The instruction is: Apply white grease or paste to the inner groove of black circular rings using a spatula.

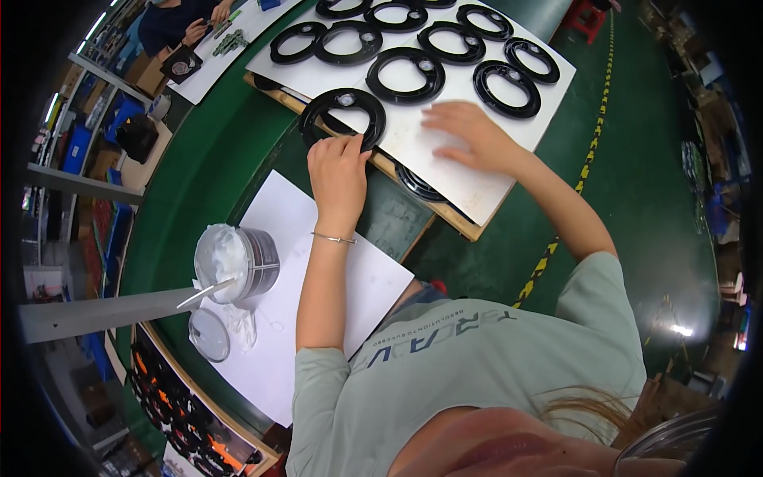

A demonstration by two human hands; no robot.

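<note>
The person wears a pale grey-green, short-sleeved fabric T-shirt [477, 378] with dark chest lettering [433, 334], and a thin silver-coloured metal bangle [334, 238] on the wrist of the bare left hand [338, 168].

Black ring-shaped parts [433, 78] on the flat white board [477, 191]; round white plastic tub [264, 258] to its left, on the rectangular white paper sheet [270, 378].

From my remote station, I see the rings spread over the board's far edge and middle, with one more black ring [376, 119] reaching across its near-left edge. Under that edge, toward the near corner, I have stacked black rings [421, 188]. The tub sits at the paper's left edge; a thin white stick [205, 294] projects from its mouth, and a round clear lid [209, 334] lies just on its near side.
</note>
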